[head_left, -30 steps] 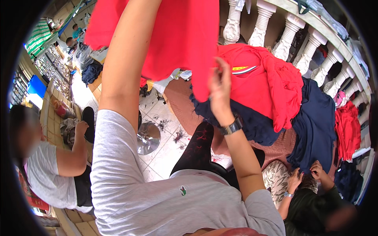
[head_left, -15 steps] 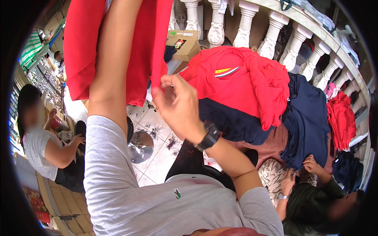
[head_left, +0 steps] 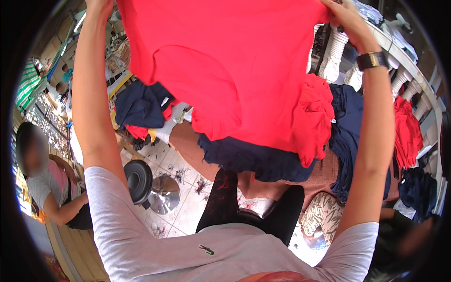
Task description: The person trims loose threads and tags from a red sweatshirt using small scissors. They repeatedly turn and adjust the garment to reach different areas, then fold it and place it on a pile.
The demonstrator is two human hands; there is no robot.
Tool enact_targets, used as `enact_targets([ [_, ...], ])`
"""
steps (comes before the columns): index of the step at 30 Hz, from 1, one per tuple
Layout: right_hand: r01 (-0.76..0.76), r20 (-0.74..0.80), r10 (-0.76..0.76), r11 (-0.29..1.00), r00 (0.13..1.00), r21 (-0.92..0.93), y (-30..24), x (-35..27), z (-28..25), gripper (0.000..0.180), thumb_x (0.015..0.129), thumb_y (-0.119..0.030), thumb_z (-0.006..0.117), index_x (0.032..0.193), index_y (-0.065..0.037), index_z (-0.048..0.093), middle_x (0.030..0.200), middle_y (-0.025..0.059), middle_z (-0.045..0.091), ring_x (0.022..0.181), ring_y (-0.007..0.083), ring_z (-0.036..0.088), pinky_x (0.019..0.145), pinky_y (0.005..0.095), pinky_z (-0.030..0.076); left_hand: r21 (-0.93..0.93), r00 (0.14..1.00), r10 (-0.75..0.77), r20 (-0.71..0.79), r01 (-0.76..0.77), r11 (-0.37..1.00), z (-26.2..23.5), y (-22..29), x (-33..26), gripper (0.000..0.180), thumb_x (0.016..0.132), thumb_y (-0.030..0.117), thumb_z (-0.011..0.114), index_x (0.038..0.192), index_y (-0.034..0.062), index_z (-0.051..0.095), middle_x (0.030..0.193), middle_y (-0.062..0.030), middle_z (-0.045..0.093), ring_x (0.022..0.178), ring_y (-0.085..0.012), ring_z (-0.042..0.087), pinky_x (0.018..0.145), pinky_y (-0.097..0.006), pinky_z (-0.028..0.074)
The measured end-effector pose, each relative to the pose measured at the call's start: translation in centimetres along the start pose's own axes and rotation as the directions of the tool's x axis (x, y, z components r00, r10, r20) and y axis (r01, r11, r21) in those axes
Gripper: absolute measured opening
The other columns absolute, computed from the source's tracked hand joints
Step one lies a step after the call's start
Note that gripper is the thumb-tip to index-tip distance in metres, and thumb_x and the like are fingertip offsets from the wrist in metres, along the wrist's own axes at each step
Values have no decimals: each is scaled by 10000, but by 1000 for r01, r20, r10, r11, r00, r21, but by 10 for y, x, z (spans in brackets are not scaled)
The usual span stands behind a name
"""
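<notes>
The red shirt (head_left: pixel 225 70) hangs spread wide before me, stretched between my raised arms above a heap of navy cloth (head_left: pixel 263 160) and red cloth (head_left: pixel 312 117). My right hand (head_left: pixel 345 19) pinches its upper corner by the white balusters (head_left: pixel 336 56). My left hand (head_left: pixel 98 4) grips the other corner at the frame's top edge.
</notes>
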State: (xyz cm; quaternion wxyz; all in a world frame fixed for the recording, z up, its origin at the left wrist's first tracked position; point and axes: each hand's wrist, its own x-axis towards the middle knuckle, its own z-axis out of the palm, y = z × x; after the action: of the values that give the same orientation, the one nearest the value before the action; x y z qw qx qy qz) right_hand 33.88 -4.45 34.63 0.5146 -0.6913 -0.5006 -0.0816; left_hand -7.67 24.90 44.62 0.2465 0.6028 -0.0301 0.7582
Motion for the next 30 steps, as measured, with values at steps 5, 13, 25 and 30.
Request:
enact_targets([
  [5, 412, -331, -463, 885, 822, -216, -19, -8, -65, 202, 917, -206, 756, 886, -6, 739, 733, 57, 706, 684, 86, 611, 615, 294, 476, 125, 983, -72, 169, 51, 991, 46, -9, -40, 182, 1030, 152, 594, 1183, 59, 627, 1097, -24, 673, 865, -107, 675, 690, -219, 570],
  [13, -161, -268, 214, 965, 939, 206, 85, 57, -87, 235, 976, -321, 680, 814, -154, 648, 680, 47, 712, 373, 53, 321, 372, 256, 211, -36, 749, -466, 471, 544, 839, 111, -123, -76, 232, 1036, 177, 583, 1219, 37, 553, 1180, -101, 647, 1031, -234, 682, 909, -393, 620],
  [25, 485, -521, -235, 768, 821, 418, 151, 66, -4, 285, 1030, -208, 597, 1259, -41, 627, 915, 0, 723, 461, -4, 323, 430, 185, 237, -289, 882, -320, 345, 424, 858, 183, -302, -165, 352, 1013, 258, 628, 1263, 16, 572, 1205, -93, 674, 1044, -211, 682, 892, -345, 590],
  [30, 231, -362, -68, 873, 930, 429, 230, 106, -5, 253, 1017, -244, 614, 1184, -61, 668, 852, -13, 724, 453, 9, 322, 430, 195, 235, -138, 719, -512, 469, 632, 762, 196, -358, -195, 364, 1018, 261, 612, 1291, 25, 562, 1198, -96, 676, 934, -221, 712, 880, -342, 603],
])
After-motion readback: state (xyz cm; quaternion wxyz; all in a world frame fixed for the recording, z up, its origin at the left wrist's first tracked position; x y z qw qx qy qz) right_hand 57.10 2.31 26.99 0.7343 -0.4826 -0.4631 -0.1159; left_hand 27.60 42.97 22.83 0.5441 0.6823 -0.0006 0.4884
